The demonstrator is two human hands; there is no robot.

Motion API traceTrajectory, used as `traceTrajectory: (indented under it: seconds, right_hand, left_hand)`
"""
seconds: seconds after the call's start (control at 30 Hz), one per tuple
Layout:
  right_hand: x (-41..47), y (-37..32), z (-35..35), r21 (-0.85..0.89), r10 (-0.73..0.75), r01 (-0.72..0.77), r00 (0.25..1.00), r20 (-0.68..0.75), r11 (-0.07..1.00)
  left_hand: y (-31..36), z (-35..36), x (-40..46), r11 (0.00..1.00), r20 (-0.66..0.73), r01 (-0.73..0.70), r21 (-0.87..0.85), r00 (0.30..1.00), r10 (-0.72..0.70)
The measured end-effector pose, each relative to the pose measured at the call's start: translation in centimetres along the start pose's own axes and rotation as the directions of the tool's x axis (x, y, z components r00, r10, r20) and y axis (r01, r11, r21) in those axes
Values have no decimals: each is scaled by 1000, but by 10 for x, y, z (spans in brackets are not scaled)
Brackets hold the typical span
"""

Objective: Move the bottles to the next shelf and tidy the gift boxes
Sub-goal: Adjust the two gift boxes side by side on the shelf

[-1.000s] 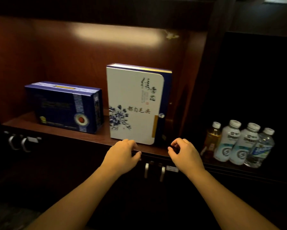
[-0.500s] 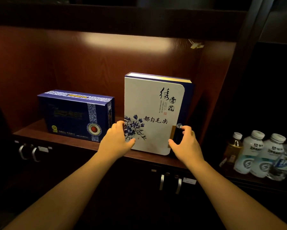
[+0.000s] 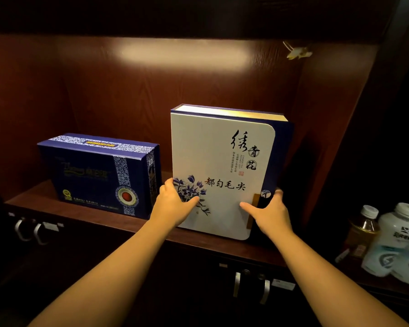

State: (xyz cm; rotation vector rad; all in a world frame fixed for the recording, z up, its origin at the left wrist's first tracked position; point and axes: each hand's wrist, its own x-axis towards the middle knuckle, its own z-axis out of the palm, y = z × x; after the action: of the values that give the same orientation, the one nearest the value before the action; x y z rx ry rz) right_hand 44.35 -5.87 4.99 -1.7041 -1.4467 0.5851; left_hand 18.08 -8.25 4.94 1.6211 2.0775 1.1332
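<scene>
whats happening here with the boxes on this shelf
A person is gripping the tall white gift box with blue flowers by its lower sides, left hand on its left edge and right hand on its right edge. It stands upright on the dark wooden shelf, next to the lower dark blue gift box, with a narrow gap between them. The plastic bottles already stand in the compartment to the right, so the box tidying appears under way.

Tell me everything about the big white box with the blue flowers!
The white gift box stands upright on the wooden shelf, right of the blue box. It looks like smooth card, with a dark blue spine, black writing and a gold tab. The left hand and right hand grip its lower sides.
</scene>
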Motion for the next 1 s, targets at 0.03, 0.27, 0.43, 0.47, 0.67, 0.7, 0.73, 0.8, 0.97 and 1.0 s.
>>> traceTrajectory:
  seconds: [0.03,0.27,0.43,0.47,0.67,0.7,0.73,0.8,0.97,1.0]
  right_hand:
    - [0,1,2,4,-8,8,1000,-19,1000]
    - [2,-2,13,-140,-49,32,991,-122,990]
    - [2,-8,20,-148,-44,26,992,-121,989]
    - [2,-10,23,-146,-40,22,992,-118,989]
    - [0,-24,39,-154,-29,6,989,-144,988]
    - [0,-25,42,-153,-29,5,988,-153,988]
    - [0,-27,45,-153,-29,4,987,-161,988]
    - [-1,-29,49,-148,-29,4,986,-166,989]
    - [0,-36,60,-152,-39,12,983,-178,988]
    - [1,-37,62,-147,-41,14,983,-180,989]
  left_hand:
    - [-1,3,2,1000,-3,-8,-25,1000,8]
    - [-8,14,16,981,-107,-126,-145,988,111]
    - [-14,9,25,975,-118,-136,-177,986,116]
    - [-16,7,27,974,-117,-134,-184,987,114]
    - [-29,-7,35,976,-105,-137,-169,987,120]
    - [-31,-8,36,978,-100,-134,-157,988,120]
    - [-34,-11,38,980,-94,-130,-148,989,117]
    - [-37,-13,40,987,-73,-116,-111,991,108]
    - [-44,-37,47,985,57,-137,103,990,132]
    - [-44,-47,48,971,65,-161,179,986,152]
